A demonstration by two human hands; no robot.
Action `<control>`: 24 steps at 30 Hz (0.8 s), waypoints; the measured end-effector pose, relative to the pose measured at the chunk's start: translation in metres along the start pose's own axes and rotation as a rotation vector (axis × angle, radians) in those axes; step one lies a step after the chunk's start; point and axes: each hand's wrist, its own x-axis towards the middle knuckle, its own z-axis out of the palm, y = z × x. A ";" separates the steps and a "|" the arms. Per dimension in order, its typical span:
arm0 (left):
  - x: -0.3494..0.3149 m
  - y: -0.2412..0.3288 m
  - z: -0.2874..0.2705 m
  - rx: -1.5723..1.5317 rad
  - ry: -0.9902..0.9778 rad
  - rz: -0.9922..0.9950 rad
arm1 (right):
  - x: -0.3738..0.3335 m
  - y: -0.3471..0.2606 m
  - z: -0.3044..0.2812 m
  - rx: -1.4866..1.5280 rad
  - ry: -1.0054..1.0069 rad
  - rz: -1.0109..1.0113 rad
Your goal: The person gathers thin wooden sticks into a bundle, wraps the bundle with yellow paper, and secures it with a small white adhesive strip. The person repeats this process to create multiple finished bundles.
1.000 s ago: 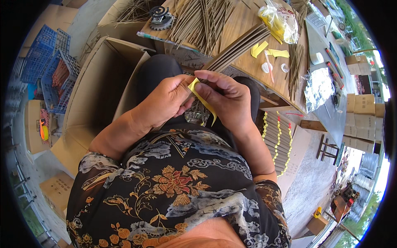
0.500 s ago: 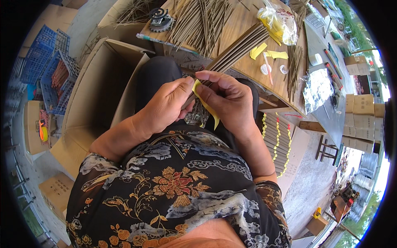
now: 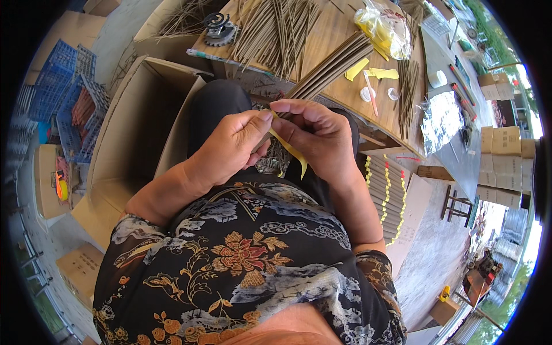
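Note:
A bundle of thin brown sticks [image 3: 336,64] slants from over the table edge down into my hands. My left hand [image 3: 233,144] is closed around its near end, thumb on top and fingers curled beneath. Across that end runs a yellow paper strip [image 3: 292,150], its loose tail hanging down below my right palm. Pinching the strip against the sticks is my right hand [image 3: 322,135], its thumb bent in and index finger arched over. Both thumbs almost meet at the strip. The sticks' lower ends are mostly hidden by my fingers.
On the wooden table [image 3: 322,34] lie loose sticks [image 3: 270,37], yellow paper pieces [image 3: 382,73], a clear plastic bag [image 3: 388,29] and a small white pot [image 3: 367,95]. An open cardboard box [image 3: 144,115] stands at my left. Yellow-banded bundles [image 3: 384,192] lie low at right.
My left thumb has pushed up and right onto the strip's top. Less of the yellow paper shows there, and the tail has swung slightly right. The bundle stays nearly still.

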 end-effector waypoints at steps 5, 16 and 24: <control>0.002 0.001 -0.003 -0.115 -0.042 -0.032 | 0.005 0.010 -0.008 -0.071 -0.056 -0.151; 0.000 0.004 0.003 -0.026 0.081 0.026 | 0.013 0.022 -0.004 -0.375 0.259 -0.515; 0.004 0.001 0.012 0.243 0.246 0.356 | 0.001 0.005 0.005 -0.507 0.257 -0.292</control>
